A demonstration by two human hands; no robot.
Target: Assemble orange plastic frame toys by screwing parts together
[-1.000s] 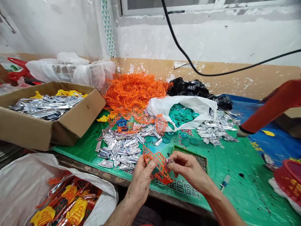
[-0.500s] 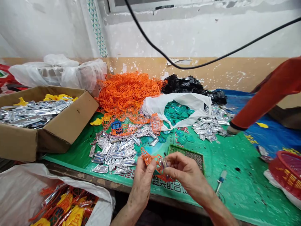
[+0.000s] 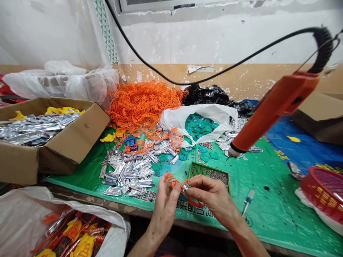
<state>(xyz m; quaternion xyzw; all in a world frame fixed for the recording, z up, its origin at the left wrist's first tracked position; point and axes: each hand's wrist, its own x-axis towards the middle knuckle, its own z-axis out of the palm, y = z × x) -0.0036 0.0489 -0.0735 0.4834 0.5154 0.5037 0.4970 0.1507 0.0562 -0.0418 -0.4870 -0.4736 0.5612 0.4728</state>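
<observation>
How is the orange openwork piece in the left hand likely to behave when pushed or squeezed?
The orange openwork piece is probably light for its size, since it is mostly gaps. It looks thin-barred, so it may flex, or perhaps snap, if the left hand squeezes hard.

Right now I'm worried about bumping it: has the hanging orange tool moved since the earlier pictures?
Yes: the hanging orange tool has shifted left, its tip now closer to the white bag.

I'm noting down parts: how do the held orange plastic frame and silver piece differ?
The orange plastic frame is openwork; the silver piece looks solid and shiny. The frame is larger than the piece. The left hand grips the frame; the right hand pinches the piece. Both are partly hidden.
</observation>
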